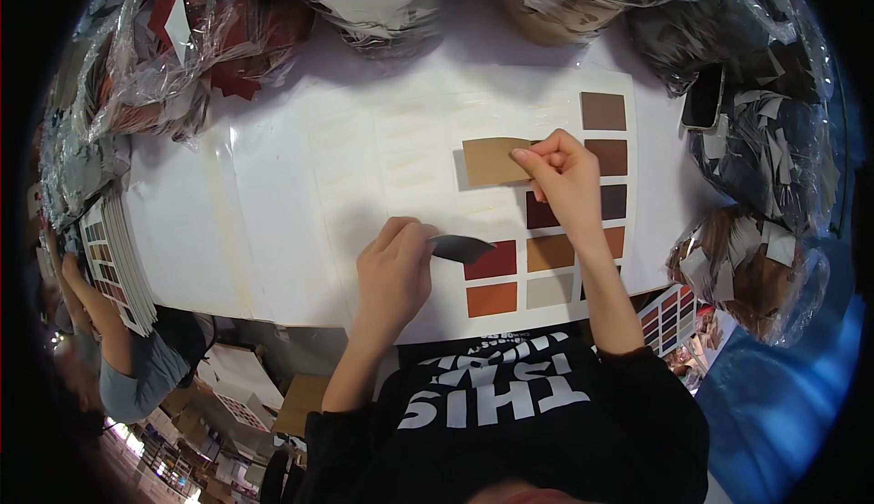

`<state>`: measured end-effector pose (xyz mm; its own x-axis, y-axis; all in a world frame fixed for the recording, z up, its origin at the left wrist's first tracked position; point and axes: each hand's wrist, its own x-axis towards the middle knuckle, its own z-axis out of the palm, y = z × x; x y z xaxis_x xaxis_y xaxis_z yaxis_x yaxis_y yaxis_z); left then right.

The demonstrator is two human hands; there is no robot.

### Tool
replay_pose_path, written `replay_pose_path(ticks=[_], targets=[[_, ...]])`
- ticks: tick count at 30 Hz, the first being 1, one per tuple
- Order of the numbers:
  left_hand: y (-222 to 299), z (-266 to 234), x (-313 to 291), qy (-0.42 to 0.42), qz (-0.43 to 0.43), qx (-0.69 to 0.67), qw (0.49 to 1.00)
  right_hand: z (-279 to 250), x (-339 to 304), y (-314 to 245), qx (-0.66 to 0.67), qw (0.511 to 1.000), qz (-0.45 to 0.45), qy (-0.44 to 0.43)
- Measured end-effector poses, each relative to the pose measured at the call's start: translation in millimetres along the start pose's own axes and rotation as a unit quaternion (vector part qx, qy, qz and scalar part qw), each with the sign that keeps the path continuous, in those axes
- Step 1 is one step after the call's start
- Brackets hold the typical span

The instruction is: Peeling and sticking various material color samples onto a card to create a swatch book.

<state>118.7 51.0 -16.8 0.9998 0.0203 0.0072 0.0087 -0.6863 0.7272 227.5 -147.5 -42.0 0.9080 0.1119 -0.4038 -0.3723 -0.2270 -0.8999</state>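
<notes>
A white sample card (419,153) lies on the white table, with brown, red and orange rectangular swatches glued in rows at its right side. My right hand (564,176) pinches a tan rectangular swatch (492,160) by its right edge, holding it just over the card's middle. My left hand (393,272) grips a dark grey pointed tool or piece (460,247), its tip resting beside a dark red swatch (492,260). Empty glue-marked spots show on the card's left part.
Clear plastic bags of swatch pieces ring the table: reddish (209,30) at upper left, grey (774,149) at right, brown (746,267) at lower right. A stack of finished cards (114,263) sits at left, where another person's arm (100,322) reaches. A dark phone (703,96) lies upper right.
</notes>
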Motion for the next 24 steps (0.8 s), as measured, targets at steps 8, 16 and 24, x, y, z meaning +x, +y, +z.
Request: replay_pose_path(ticks=[8,16,24], targets=[[-4,2,20,-0.103,0.052,0.007,0.993,17,4,15,-0.029,0.997,0.070,0.008],[-11,9,29,-0.123,0.050,0.044,0.990,19,5,13,-0.024,0.996,0.084,0.011],[-13,20,28,-0.132,0.069,0.131,0.980,19,5,10,-0.047,0.995,0.083,0.005]])
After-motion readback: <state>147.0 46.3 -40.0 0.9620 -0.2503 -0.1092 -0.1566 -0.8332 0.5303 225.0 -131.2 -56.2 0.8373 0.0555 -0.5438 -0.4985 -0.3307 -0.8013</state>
